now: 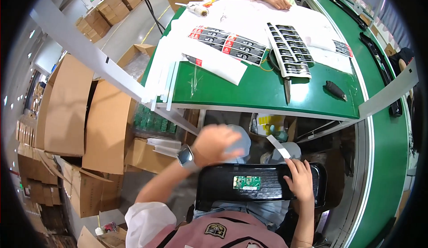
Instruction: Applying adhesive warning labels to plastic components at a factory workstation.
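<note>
Head view, left hand (217, 144): was raised above the lap, blurred; fingers curled loosely together, whether they held anything could not be told; a wristwatch (186, 157) sat on the wrist
Right hand (299, 179): rested on the right end of the black tray (267, 194); a white strip (278, 146) rose from its fingertips, pinched there
Tray: lay across the lap; a small green circuit board (246, 182) sat in its middle
Green table (267, 92): stood beyond, with label sheets (229, 45)
</note>
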A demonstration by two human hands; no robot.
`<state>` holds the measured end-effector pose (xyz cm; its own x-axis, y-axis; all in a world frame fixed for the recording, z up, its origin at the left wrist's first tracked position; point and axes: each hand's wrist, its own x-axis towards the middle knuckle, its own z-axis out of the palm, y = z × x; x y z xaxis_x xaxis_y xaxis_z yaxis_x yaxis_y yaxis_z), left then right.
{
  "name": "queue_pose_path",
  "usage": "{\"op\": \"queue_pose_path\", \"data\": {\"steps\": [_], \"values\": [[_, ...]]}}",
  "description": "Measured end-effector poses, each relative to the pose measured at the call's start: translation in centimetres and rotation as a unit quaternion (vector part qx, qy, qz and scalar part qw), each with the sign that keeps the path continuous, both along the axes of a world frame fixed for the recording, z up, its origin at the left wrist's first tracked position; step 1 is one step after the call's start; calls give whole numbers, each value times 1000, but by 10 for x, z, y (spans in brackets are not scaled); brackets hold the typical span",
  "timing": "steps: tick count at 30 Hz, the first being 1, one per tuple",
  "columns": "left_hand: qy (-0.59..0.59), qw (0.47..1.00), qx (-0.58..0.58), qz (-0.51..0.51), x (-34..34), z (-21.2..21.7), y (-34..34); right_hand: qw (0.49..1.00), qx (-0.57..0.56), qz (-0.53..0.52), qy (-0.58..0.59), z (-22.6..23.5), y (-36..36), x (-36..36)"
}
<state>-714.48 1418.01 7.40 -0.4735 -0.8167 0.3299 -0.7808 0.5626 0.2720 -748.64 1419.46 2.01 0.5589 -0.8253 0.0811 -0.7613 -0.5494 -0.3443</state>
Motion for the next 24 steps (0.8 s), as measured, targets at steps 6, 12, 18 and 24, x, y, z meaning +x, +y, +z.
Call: {"op": "queue_pose_path", "data": {"steps": [6,12,18,24], "values": [[-13,987,156,19,1,-87,84,988,-116,81,-64,-10,-15,-4],[-57,988,-3,145,8,-5,74,957,-211,87,-179,42,7,2],[14,992,59,107,15,-15,71,980,-81,-3,-183,59,14,23],[55,994,53,79,12,-10,67,918,-3,-5,-396,83,36,67]]}}
